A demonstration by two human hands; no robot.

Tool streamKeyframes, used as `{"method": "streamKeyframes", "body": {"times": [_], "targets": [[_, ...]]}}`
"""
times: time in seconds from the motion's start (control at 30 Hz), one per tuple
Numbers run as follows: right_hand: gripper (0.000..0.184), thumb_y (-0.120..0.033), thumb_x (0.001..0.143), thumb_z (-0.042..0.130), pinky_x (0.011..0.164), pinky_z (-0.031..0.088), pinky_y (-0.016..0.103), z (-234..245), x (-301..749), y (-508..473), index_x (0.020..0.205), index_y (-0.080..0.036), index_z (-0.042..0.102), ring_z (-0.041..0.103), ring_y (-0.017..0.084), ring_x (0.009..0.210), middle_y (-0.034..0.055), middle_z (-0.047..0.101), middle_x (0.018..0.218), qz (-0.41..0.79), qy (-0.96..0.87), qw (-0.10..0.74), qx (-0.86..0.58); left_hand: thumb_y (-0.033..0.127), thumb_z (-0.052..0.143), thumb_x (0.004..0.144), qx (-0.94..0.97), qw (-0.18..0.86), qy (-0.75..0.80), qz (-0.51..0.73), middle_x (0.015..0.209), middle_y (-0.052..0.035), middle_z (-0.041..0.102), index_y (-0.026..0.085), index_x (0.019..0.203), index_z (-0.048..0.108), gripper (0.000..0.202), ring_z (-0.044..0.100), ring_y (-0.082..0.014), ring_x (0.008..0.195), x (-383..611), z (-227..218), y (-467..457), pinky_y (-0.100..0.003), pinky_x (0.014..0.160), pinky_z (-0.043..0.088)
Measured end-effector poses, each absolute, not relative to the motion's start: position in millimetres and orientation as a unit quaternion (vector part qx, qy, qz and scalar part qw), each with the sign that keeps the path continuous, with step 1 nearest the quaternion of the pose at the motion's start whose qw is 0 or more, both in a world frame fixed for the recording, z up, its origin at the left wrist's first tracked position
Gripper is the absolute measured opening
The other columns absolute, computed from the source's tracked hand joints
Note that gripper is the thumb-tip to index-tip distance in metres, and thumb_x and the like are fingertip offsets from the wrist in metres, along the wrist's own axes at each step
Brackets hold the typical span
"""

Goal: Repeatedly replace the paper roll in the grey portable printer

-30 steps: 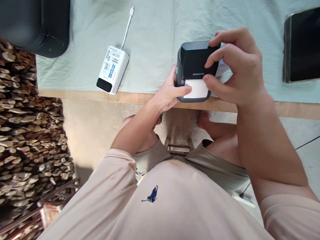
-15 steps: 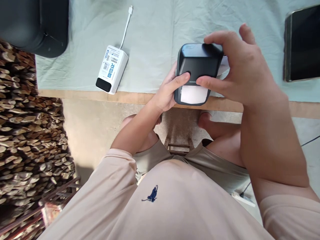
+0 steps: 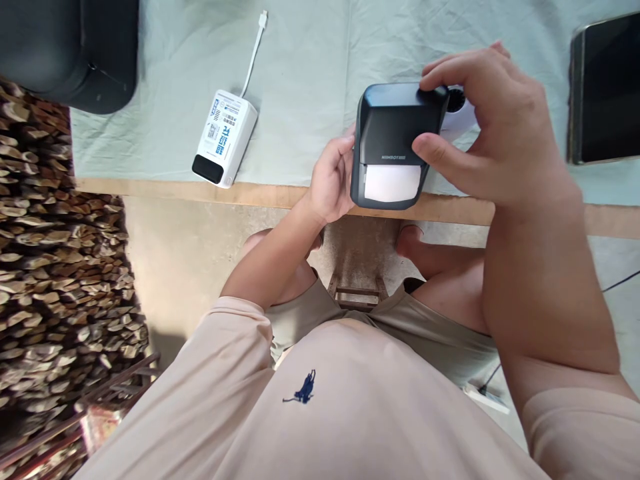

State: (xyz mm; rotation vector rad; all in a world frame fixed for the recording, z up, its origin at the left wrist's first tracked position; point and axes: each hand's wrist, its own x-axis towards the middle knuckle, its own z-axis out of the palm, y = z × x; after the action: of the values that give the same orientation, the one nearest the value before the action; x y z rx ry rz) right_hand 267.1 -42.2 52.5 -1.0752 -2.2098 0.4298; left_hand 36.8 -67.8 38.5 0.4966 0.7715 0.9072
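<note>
A small dark label printer (image 3: pixel 390 133) with a white paper roll showing at its front sits at the near edge of the table (image 3: pixel 280 195). My left hand (image 3: pixel 331 180) grips its left side with curled fingers. My right hand (image 3: pixel 493 130) is wrapped over its top and right side, thumb on the front face. A white round part (image 3: pixel 457 113) shows behind the printer under my right fingers.
A white power bank (image 3: pixel 225 138) with a white cable (image 3: pixel 254 50) lies left of the printer on the pale green cloth. A dark case (image 3: pixel 70 50) sits at the far left, a tablet (image 3: pixel 603 87) at the far right. Stacked wood (image 3: pixel 55 267) fills the left.
My left thumb has come off the printer's front and moved to its left side. My right hand shifted its grip, thumb now on the front face. The printer tilted slightly.
</note>
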Motion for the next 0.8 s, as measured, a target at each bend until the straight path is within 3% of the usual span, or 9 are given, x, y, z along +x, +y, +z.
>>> {"method": "streamKeyframes", "body": {"times": [0.1,0.23,0.33,0.43,0.57,0.6,0.67,0.73,0.8], "targets": [[0.054,-0.045,0.091,0.071,0.132,0.047,0.061,52.1,267.4,-42.5,0.143,-0.035,0.064,0.076,0.035,0.123,0.0085,0.079,0.141,0.165,-0.841,0.312,-0.410,0.050,0.055,0.107,0.224,0.781,0.415,0.410,0.115,-0.0046,0.091,0.035,0.152,0.069,0.049,0.067,-0.0346,0.160,36.5,34.2,-66.4,-0.047,0.128,0.061],[0.067,-0.048,0.084,0.080,0.129,0.051,0.060,51.3,267.4,-40.8,0.148,-0.041,0.065,0.079,0.036,0.124,0.0047,0.081,0.142,0.162,-0.851,0.324,-0.379,0.067,0.058,0.107,0.235,0.768,0.422,0.419,0.117,-0.0056,0.092,0.033,0.144,0.077,0.053,0.066,-0.0357,0.161,35.8,24.4,-64.6,-0.045,0.118,0.068],[0.074,-0.047,0.082,0.085,0.128,0.052,0.062,51.3,269.6,-39.6,0.152,-0.044,0.063,0.078,0.038,0.130,0.0031,0.080,0.144,0.171,-0.849,0.331,-0.375,0.056,0.056,0.110,0.244,0.770,0.399,0.434,0.114,-0.0047,0.092,0.029,0.132,0.080,0.042,0.065,-0.0333,0.162,36.0,22.5,-63.1,-0.042,0.119,0.066],[0.080,-0.046,0.083,0.087,0.129,0.053,0.060,50.4,272.5,-39.4,0.158,-0.045,0.060,0.078,0.037,0.132,0.0030,0.079,0.148,0.176,-0.854,0.313,-0.377,0.043,0.045,0.116,0.218,0.778,0.415,0.419,0.118,-0.0034,0.092,0.029,0.134,0.080,0.042,0.060,-0.0296,0.167,38.4,28.9,-62.1,-0.037,0.127,0.060],[0.070,-0.050,0.085,0.083,0.109,0.061,0.053,46.7,263.2,-35.9,0.151,-0.037,0.063,0.073,0.037,0.138,0.0080,0.076,0.152,0.143,-0.840,0.349,-0.390,0.060,0.028,0.120,0.172,0.759,0.457,0.431,0.131,-0.0044,0.084,0.023,0.139,0.075,0.063,0.057,-0.0322,0.172,41.3,39.4,-63.5,-0.046,0.124,0.065],[0.065,-0.058,0.086,0.081,0.102,0.061,0.052,45.0,257.9,-33.2,0.144,-0.034,0.067,0.074,0.037,0.131,0.0099,0.077,0.146,0.118,-0.818,0.385,-0.410,0.061,0.027,0.119,0.178,0.764,0.445,0.432,0.131,-0.0052,0.084,0.022,0.135,0.075,0.065,0.057,-0.0325,0.172,41.1,40.3,-64.5,-0.047,0.123,0.065],[0.063,-0.082,0.087,0.065,0.080,0.057,0.049,41.9,246.4,-26.6,0.120,-0.029,0.070,0.074,0.032,0.098,0.0111,0.077,0.117,0.055,-0.742,0.485,-0.460,0.059,0.036,0.117,0.204,0.789,0.387,0.432,0.131,-0.0072,0.084,0.022,0.124,0.075,0.054,0.059,-0.0321,0.170,39.6,39.8,-66.9,-0.047,0.126,0.064],[0.071,-0.097,0.090,0.042,0.064,0.047,0.046,41.5,236.4,-22.2,0.101,-0.030,0.063,0.060,0.025,0.071,0.0077,0.064,0.089,0.019,-0.662,0.551,-0.508,0.048,0.055,0.113,0.232,0.808,0.321,0.437,0.131,-0.0075,0.086,0.025,0.120,0.073,0.030,0.063,-0.0325,0.166,37.3,37.0,-69.1,-0.047,0.130,0.061],[0.064,-0.093,0.100,0.042,0.068,0.051,0.046,46.6,229.1,-24.4,0.102,-0.031,0.062,0.065,0.029,0.078,0.0078,0.061,0.086,0.059,-0.662,0.511,-0.546,0.040,0.072,0.106,0.250,0.805,0.305,0.443,0.122,-0.0047,0.086,0.028,0.120,0.073,0.019,0.073,-0.0352,0.151,35.2,33.7,-70.3,-0.049,0.124,0.063]]}}
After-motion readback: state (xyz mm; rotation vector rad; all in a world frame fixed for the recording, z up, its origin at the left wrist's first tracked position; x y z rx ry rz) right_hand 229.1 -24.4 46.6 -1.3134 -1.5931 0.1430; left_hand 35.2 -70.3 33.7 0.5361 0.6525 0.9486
